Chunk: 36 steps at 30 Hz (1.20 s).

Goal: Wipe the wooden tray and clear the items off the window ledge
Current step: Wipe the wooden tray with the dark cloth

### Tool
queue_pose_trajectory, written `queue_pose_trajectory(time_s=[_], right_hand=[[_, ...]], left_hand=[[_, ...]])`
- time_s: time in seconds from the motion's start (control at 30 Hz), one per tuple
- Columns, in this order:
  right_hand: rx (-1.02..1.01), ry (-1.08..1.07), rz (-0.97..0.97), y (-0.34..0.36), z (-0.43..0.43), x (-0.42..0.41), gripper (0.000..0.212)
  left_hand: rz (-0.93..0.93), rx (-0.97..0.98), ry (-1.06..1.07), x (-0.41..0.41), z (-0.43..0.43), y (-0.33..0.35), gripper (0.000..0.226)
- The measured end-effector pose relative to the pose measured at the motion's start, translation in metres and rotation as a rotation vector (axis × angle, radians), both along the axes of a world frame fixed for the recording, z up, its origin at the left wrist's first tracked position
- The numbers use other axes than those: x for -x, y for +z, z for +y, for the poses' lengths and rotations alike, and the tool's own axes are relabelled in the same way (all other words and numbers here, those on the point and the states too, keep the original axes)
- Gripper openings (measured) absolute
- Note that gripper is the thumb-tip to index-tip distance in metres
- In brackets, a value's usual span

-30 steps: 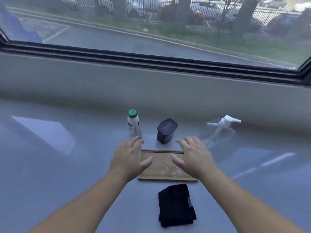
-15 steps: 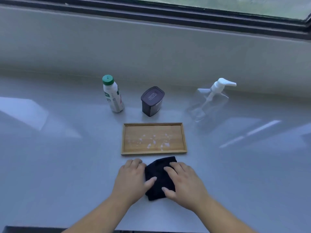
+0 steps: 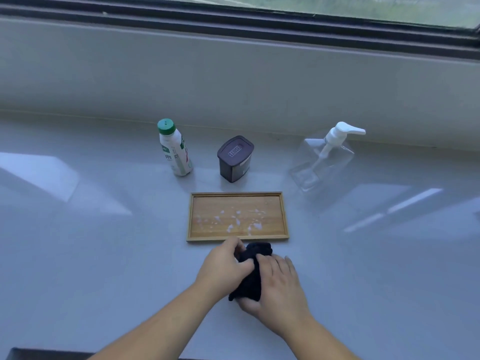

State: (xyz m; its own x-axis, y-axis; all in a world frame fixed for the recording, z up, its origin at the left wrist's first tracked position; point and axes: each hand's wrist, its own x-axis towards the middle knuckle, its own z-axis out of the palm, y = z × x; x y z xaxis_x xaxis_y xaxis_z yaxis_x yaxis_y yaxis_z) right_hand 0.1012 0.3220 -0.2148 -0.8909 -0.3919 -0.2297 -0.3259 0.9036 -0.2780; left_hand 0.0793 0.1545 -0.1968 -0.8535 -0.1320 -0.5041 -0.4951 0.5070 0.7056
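Observation:
A wooden tray (image 3: 284, 216) lies flat in the middle of the grey ledge, with white specks scattered on its floor. Just in front of it a black cloth (image 3: 253, 276) is bunched up between both hands. My left hand (image 3: 224, 265) pinches the cloth's upper left part. My right hand (image 3: 276, 284) wraps around its right and lower side. Behind the tray stand a white bottle with a green cap (image 3: 174, 149), a dark lidded container (image 3: 235, 158) and a clear pump bottle (image 3: 326, 162).
The grey ledge (image 3: 104, 255) spreads wide to both sides. A low grey wall (image 3: 233, 81) rises behind the three items, with the dark window frame (image 3: 233, 22) above it. The ledge's near edge shows at bottom left.
The cloth lay flat under both hands half a second ago; now it is gathered into a bunch and gripped by both. The view has dropped from the window onto the ledge.

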Motion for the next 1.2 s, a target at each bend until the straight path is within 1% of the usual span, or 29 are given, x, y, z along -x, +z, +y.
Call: queue_pose_trajectory(time_s=[0.03,0.07,0.1,0.13,0.2,0.27,0.3,0.33,0.4,0.43,0.47,0.5,0.57,0.63,0.67,0.7,0.73,0.8,0.83,0.87,0.9,1.03,1.13,1.2], right_hand=[[0.012,-0.009,-0.022,0.005,-0.002,0.003,0.111],[0.037,-0.02,-0.038,0.01,-0.005,0.006,0.114],[0.094,-0.044,-0.047,0.016,-0.008,0.01,0.109],[0.196,-0.094,-0.052,0.023,-0.01,0.014,0.092],[0.404,-0.236,-0.08,0.041,-0.015,0.024,0.048],[0.488,-0.335,-0.121,0.057,-0.015,0.036,0.021],[0.515,-0.376,-0.124,0.062,-0.014,0.042,0.013],[0.555,-0.415,-0.113,0.068,-0.012,0.048,0.01],[0.635,-0.46,-0.026,0.077,-0.009,0.062,0.003],[0.665,-0.464,0.044,0.081,-0.008,0.071,0.001],[0.686,-0.466,0.107,0.083,-0.005,0.08,0.002],[0.699,-0.469,0.153,0.083,-0.003,0.09,0.008],[0.686,-0.475,0.176,0.077,-0.001,0.109,0.031],[0.592,-0.497,0.171,0.063,-0.001,0.123,0.054],[0.522,-0.489,0.167,0.053,-0.005,0.128,0.066],[0.447,-0.461,0.136,0.042,-0.009,0.133,0.075],[0.372,-0.424,0.063,0.03,-0.014,0.137,0.079],[0.146,-0.298,-0.078,0.006,-0.023,0.14,0.081],[0.034,-0.233,-0.092,-0.007,-0.026,0.138,0.081],[-0.033,-0.197,-0.073,-0.018,-0.028,0.136,0.081],[-0.044,-0.205,-0.051,-0.025,-0.031,0.133,0.08],[0.074,-0.346,-0.017,-0.032,-0.066,0.122,0.074],[0.11,-0.259,-0.02,-0.029,-0.116,0.12,0.075],[0.151,-0.123,-0.054,-0.026,-0.149,0.115,0.073]], left_hand=[[0.003,-0.035,0.03,0.005,0.001,0.006,0.019],[0.002,-0.079,0.065,0.011,0.002,0.013,0.02],[0.0,-0.123,0.097,0.017,0.004,0.02,0.02],[0.002,-0.164,0.125,0.023,0.006,0.026,0.02],[0.019,-0.256,0.187,0.033,0.007,0.039,0.026],[0.044,-0.357,0.239,0.04,0.002,0.046,0.032],[0.062,-0.347,0.232,0.041,-0.004,0.047,0.034],[0.089,-0.267,0.201,0.041,-0.014,0.046,0.035],[0.158,0.016,0.127,0.036,-0.04,0.035,0.043],[0.208,0.163,0.099,0.032,-0.054,0.026,0.051],[0.26,0.286,0.082,0.027,-0.068,0.017,0.063],[0.297,0.38,0.069,0.024,-0.081,0.006,0.074],[0.282,0.504,0.026,0.021,-0.103,-0.017,0.095],[0.226,0.567,-0.038,0.022,-0.116,-0.037,0.113],[0.206,0.586,-0.064,0.023,-0.12,-0.047,0.119],[0.2,0.603,-0.084,0.025,-0.122,-0.056,0.122],[0.209,0.62,-0.102,0.027,-0.123,-0.064,0.125],[0.247,0.642,-0.121,0.029,-0.123,-0.075,0.126],[0.266,0.65,-0.124,0.029,-0.124,-0.08,0.126],[0.282,0.661,-0.128,0.029,-0.124,-0.085,0.125],[0.295,0.675,-0.135,0.028,-0.124,-0.088,0.125],[0.299,0.687,-0.162,0.029,-0.125,-0.092,0.125],[0.257,0.675,-0.174,0.03,-0.127,-0.09,0.121],[0.229,0.684,-0.203,0.031,-0.129,-0.091,0.108]])
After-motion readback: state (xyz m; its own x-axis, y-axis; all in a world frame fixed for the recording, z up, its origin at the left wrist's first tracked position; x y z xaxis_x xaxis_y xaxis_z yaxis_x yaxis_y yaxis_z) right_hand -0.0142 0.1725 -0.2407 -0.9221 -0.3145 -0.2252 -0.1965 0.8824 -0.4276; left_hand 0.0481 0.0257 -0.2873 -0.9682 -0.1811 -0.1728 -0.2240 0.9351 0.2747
